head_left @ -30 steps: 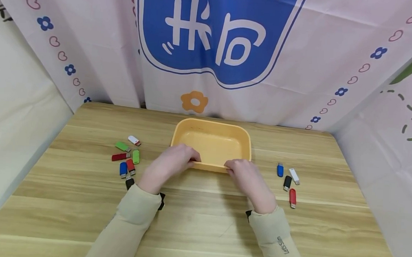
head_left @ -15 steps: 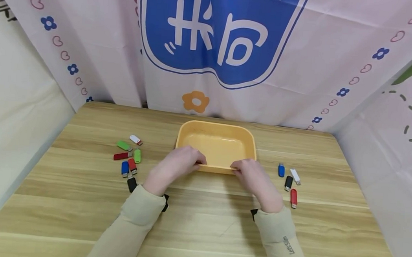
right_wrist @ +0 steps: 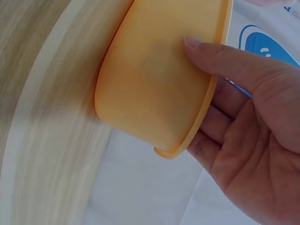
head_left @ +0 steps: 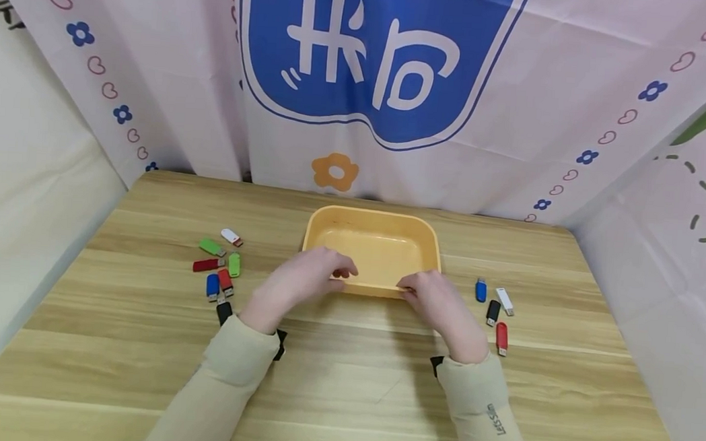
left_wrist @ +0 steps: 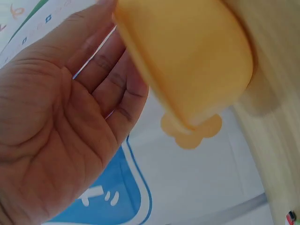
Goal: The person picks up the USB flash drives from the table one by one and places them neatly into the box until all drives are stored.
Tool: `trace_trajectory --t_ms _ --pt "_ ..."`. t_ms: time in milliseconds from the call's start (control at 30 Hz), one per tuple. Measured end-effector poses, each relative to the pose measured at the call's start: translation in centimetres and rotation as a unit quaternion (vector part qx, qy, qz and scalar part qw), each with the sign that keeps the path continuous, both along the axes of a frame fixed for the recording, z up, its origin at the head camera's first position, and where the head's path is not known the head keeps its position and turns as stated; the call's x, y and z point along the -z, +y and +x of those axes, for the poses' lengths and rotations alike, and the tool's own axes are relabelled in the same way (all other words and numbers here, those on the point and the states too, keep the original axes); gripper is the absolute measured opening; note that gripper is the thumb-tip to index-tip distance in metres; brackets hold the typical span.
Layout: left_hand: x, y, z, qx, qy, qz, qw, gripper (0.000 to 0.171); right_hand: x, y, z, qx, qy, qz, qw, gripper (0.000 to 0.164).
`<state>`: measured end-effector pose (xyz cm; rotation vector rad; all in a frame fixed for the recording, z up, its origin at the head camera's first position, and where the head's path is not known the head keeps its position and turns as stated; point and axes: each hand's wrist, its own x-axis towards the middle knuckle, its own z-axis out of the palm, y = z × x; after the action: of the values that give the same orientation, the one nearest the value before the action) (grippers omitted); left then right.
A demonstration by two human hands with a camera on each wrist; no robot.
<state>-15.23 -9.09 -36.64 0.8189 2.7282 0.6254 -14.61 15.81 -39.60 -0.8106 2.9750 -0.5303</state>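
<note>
A yellow plastic bin (head_left: pixel 381 252) stands on the wooden table with nothing inside it. At its near rim, my left hand (head_left: pixel 303 278) has its fingers over the bin's inner side and its thumb low outside, with a gap between them. In the left wrist view the left fingers (left_wrist: pixel 115 84) lie loosely extended beside the rim. My right hand (head_left: pixel 438 310) pinches the same rim further right; its thumb (right_wrist: pixel 225 58) presses the outer wall while the fingers are behind it.
On the left lie several USB sticks, among them a white one (head_left: pixel 231 237), a dark red one (head_left: pixel 208 265) and a black one (head_left: pixel 224 312). More lie on the right, including a blue one (head_left: pixel 481 290) and a red one (head_left: pixel 501 338). A printed cloth (head_left: pixel 502 155) hangs behind the table.
The bin has shifted slightly right with both hands on it, then come to rest. The left fingers have since loosened and lifted off the rim; the right hand keeps its hold.
</note>
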Motion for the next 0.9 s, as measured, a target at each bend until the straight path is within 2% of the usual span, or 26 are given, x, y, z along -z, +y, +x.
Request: trace_trajectory --t_ms 100,333,500,600,667,767,900 --pt "-0.5 -0.8 -0.3 -0.022 -0.009 0.026 0.9994 0.026 -0.1 0.0 0.0 0.000 -0.001 0.001 1.000 0.008" --pt "-1.2 -3.6 -0.8 -0.092 0.032 0.067 0.9930 0.023 -0.2 -0.1 0.1 0.003 -0.004 0.007 1.000 0.009" --pt "-1.2 -5.7 -1.1 -0.154 0.057 0.076 0.9834 0.025 -0.2 -0.1 0.1 0.002 -0.001 0.006 1.000 0.009" --pt "-1.1 -7.2 -1.1 -0.201 0.063 0.082 0.9741 0.026 -0.2 -0.2 0.1 0.001 -0.001 0.007 1.000 0.009" --pt "-1.3 -8.2 -1.0 -0.235 0.050 0.082 0.9673 0.028 -0.2 -0.2 0.1 0.001 -0.002 0.008 1.000 0.010" --pt "-1.6 -9.8 -0.6 -0.286 0.012 0.072 0.9555 0.030 -0.2 -0.2 0.1 0.000 -0.001 0.008 1.000 0.010" --pt "-1.3 -11.6 -0.3 -0.324 -0.035 0.040 0.9445 0.035 -0.2 -0.2 0.1 0.000 0.000 0.007 1.000 0.009"
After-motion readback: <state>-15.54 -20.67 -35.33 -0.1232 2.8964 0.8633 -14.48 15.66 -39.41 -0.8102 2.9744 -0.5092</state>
